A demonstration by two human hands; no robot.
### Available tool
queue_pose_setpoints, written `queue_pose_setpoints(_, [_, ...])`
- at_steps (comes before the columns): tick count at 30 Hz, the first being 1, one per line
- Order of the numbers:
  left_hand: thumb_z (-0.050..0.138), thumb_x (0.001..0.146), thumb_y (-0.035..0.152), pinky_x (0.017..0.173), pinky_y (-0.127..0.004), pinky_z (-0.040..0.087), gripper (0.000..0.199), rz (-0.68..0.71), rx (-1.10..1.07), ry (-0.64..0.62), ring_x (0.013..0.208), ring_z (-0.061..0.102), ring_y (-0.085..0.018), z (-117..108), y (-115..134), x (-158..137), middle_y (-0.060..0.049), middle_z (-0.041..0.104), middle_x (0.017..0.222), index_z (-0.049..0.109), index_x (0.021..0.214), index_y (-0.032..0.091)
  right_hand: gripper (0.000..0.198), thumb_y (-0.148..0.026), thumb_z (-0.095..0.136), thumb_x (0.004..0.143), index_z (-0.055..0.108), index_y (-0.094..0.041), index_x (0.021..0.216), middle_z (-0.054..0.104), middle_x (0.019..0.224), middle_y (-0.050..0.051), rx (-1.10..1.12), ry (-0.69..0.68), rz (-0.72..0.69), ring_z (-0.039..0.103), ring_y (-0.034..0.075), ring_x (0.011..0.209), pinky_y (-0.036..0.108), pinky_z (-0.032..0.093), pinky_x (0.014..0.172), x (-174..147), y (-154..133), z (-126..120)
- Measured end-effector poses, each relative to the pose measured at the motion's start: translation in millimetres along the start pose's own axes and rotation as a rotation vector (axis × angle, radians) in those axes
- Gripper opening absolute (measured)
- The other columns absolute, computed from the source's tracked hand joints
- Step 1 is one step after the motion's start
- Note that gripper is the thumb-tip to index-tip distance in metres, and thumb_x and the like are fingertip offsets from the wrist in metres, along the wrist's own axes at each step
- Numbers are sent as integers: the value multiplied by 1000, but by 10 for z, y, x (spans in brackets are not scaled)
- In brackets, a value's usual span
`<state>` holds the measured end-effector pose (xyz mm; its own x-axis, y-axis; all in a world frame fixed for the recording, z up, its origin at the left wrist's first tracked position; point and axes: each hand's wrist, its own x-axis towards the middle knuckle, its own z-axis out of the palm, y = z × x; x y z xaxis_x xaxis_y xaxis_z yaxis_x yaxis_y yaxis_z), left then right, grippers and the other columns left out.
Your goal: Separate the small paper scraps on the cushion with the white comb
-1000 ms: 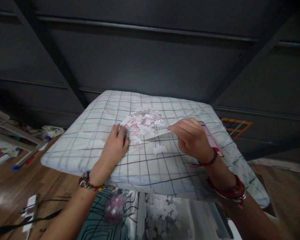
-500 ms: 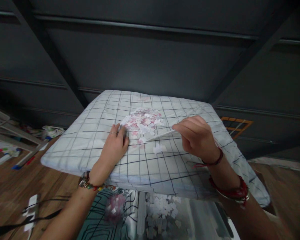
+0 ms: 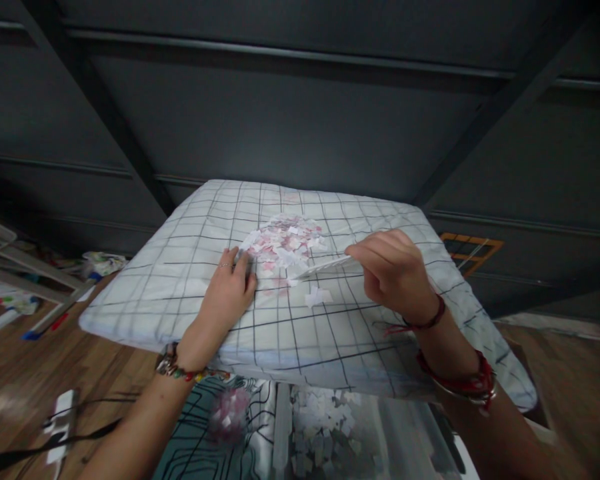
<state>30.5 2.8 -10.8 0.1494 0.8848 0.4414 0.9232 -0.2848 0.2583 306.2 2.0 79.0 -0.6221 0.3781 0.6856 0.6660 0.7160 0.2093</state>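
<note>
My left hand (image 3: 231, 281) lies flat on the checked white cloth (image 3: 165, 283), its fingers apart and the fingertips at the near left edge of a heap of small white and pink paper pieces (image 3: 285, 241). On the right, the thumb and fingers of my right hand (image 3: 393, 270) pinch one end of a slim white strip (image 3: 327, 265). Its other end slopes down to the heap's near edge, by a white scrap. I cannot tell exactly what kind of thing the strip is. A few loose white paper pieces (image 3: 319, 297) lie just below it.
Below the cloth's front edge stands a clear plastic box (image 3: 283, 427) holding many white paper pieces. Beside it a bag of pink bits (image 3: 230, 413) rests on green patterned fabric (image 3: 193, 427). A white power strip (image 3: 63, 423) is on the floor; a dark panelled wall (image 3: 290, 127) rises behind.
The strip's far end has tilted slightly, and a white scrap by its tip now shows more plainly. Both hands stay almost where they were.
</note>
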Motion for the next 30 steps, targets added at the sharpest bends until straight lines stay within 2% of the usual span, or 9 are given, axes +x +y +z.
queue_pose_setpoints(5, [40, 86, 25, 106, -52, 36, 44, -2, -4, -14, 132, 34, -35, -12, 4, -3, -22, 43, 134, 46, 124, 5, 25, -5, 43, 67, 57, -20, 80, 59, 66, 1, -40, 24, 52, 50, 19, 66, 34, 34, 64, -36, 60, -56])
queue_pose_setpoints(14, [42, 85, 24, 105, -54, 36, 43, 6, -37, 10, 132, 34, -33, -4, 2, -6, -21, 43, 135, 46, 125, 9, 23, -7, 44, 67, 58, -20, 80, 58, 65, 1, -20, -15, 24, 50, 19, 65, 35, 34, 64, -43, 76, -66])
queue_pose_setpoints(20, [41, 85, 24, 105, -54, 37, 43, -5, -34, 11, 132, 34, -33, 11, -6, -9, -20, 43, 135, 45, 125, 9, 26, -7, 43, 70, 59, -20, 86, 62, 71, 2, -39, 70, 87, 52, 20, 69, 35, 36, 66, -72, 116, -57])
queue_pose_setpoints(23, [41, 86, 25, 105, -53, 36, 43, -1, -28, 11, 132, 34, -34, 7, -3, -9, -20, 43, 135, 45, 125, 8, 25, -6, 42, 72, 59, -20, 84, 62, 70, 3, -60, 12, 75, 52, 19, 69, 34, 36, 64, -62, 101, -4])
queue_pose_setpoints(26, [42, 85, 24, 106, -52, 36, 43, -4, -22, 6, 132, 34, -35, 0, 3, -8, -21, 43, 134, 46, 124, 6, 21, -8, 43, 73, 58, -19, 83, 61, 69, 3, -3, -32, 44, 53, 19, 68, 34, 37, 64, -74, 124, -24])
queue_pose_setpoints(30, [41, 85, 24, 105, -53, 36, 43, -6, -21, -1, 132, 34, -35, -2, 5, -5, -23, 43, 134, 46, 124, 6, 18, -11, 43, 77, 57, -21, 83, 61, 68, 1, 94, 10, 38, 54, 18, 66, 34, 38, 65, -108, 199, -135])
